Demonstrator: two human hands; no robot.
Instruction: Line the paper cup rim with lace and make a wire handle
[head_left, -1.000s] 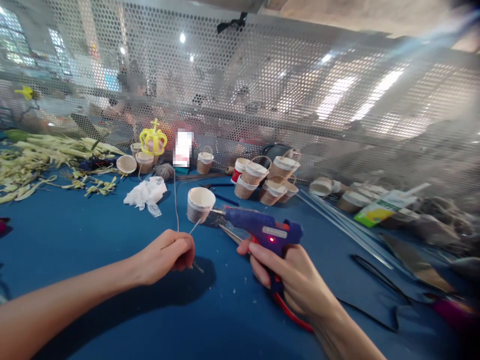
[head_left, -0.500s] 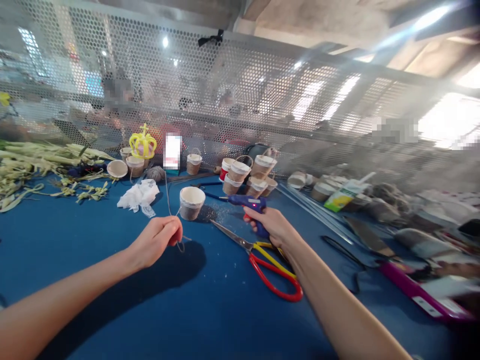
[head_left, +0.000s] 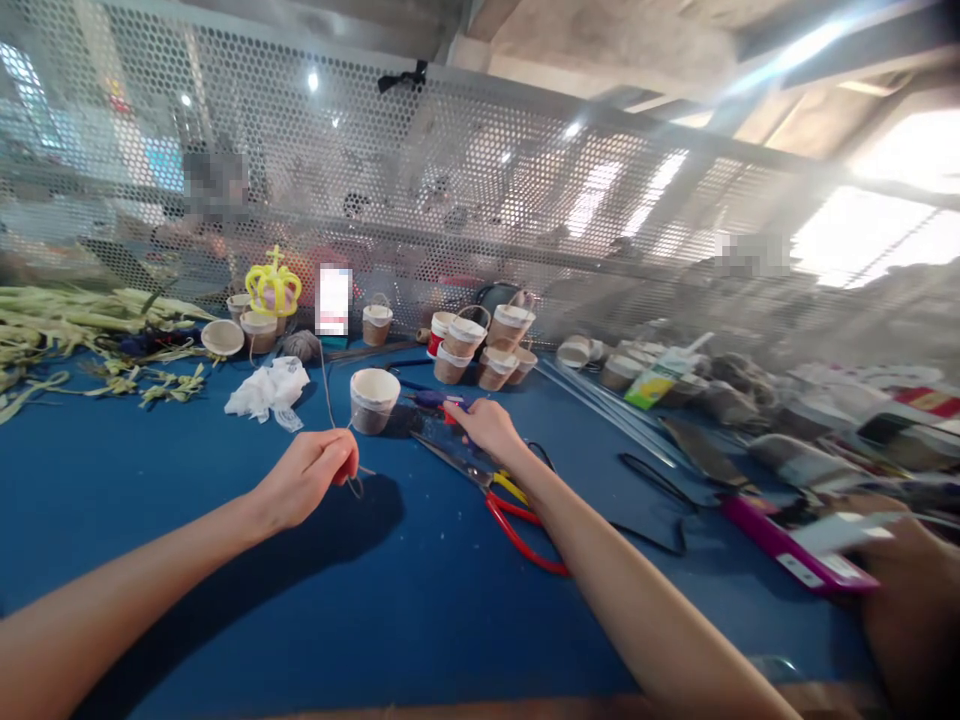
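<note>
My left hand (head_left: 304,478) is closed in a pinch on a thin grey string (head_left: 328,395) that runs up toward a ball of twine (head_left: 302,345). Just beyond it stands a small brown cup with a white rim (head_left: 373,399). My right hand (head_left: 489,428) reaches forward and rests on the blue glue gun (head_left: 433,400), which lies on the blue table (head_left: 420,610); its fingers are curled over the gun's handle. Red and yellow scissors (head_left: 504,497) lie under my right forearm.
A cluster of finished little cups with handles (head_left: 480,347) stands by the perforated metal screen (head_left: 480,190). White tissue (head_left: 267,388), a yellow crown (head_left: 274,286) and green leaf strips (head_left: 82,330) lie at the left. Tools and clutter crowd the right side (head_left: 787,450). People sit behind the screen.
My right hand carried the glue gun forward from above the table's middle and laid it down beside the cup. The left hand kept its pinch on the string. The view swung right.
</note>
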